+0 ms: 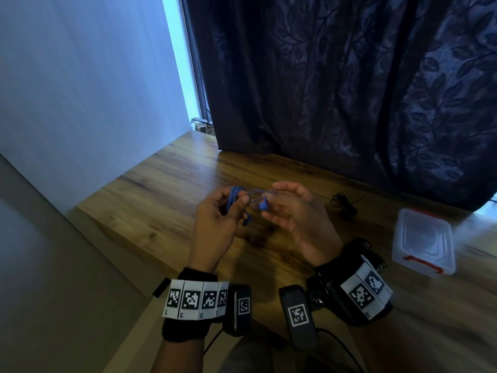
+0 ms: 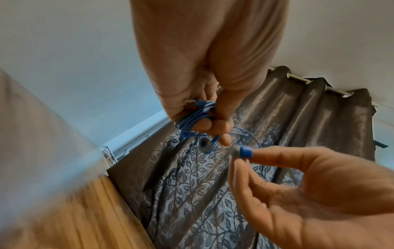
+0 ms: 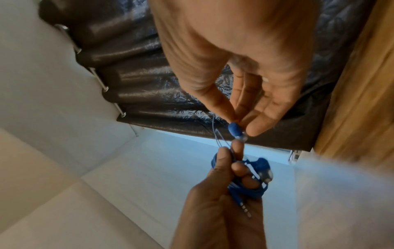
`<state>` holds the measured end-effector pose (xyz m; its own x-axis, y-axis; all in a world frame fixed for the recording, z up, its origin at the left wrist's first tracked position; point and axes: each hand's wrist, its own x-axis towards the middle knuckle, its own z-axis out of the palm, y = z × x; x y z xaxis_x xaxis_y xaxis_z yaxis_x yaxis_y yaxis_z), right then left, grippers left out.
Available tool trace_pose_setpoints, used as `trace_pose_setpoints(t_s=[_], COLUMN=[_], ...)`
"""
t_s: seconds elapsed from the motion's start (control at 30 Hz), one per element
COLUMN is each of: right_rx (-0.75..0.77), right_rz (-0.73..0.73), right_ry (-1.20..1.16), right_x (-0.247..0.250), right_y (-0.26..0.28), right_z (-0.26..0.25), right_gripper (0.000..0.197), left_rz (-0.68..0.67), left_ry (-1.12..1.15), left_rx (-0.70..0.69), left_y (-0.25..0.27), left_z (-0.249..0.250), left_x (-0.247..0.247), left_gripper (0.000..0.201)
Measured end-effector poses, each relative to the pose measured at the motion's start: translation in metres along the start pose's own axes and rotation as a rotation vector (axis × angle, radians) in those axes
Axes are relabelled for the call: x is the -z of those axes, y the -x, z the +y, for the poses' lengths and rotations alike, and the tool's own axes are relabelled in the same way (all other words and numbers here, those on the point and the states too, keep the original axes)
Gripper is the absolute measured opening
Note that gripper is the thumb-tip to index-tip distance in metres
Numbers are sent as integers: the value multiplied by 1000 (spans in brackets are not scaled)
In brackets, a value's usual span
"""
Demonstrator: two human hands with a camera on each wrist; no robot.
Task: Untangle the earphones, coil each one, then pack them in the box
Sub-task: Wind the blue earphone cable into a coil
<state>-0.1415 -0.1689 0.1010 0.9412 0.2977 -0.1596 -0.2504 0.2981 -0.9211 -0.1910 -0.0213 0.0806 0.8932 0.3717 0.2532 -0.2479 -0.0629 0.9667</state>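
Blue earphones (image 1: 234,198), mostly coiled in the left hand (image 1: 215,219) grip, one bud (image 2: 245,152) pinched by the right hand (image 1: 298,214).

Wooden table (image 1: 172,184), dark leaf-patterned curtain (image 1: 349,76), pale wall (image 1: 80,90), daylight at window edge (image 1: 180,49)

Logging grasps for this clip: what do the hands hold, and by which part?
Left hand grips the blue earphones by the coiled cable; right hand pinches one earbud.
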Motion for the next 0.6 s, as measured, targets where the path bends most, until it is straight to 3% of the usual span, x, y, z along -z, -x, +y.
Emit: trace_pose_setpoints(t_s=[0.13, 0.27, 0.37, 0.43, 0.6], right_rx=[135, 258, 196, 157, 109], right_rz=[91, -59, -234, -258, -195], right_ry=[312, 844, 800, 710, 487], right_x=[9, 20, 13, 2, -10], right_y=[-3, -2, 2, 2, 2], right_z=[-2, -5, 0, 9, 24], right_gripper=[18, 28, 55, 68, 55], left_rz=[32, 28, 14, -5, -26], left_ry=[-19, -65, -116, -122, -137], left_rx=[16, -16, -46, -47, -57], left_y=[-3, -2, 0, 0, 0], left_z=[0, 1, 1, 0, 0], left_x=[6, 6, 2, 0, 1], left_gripper=[10, 11, 12, 13, 15])
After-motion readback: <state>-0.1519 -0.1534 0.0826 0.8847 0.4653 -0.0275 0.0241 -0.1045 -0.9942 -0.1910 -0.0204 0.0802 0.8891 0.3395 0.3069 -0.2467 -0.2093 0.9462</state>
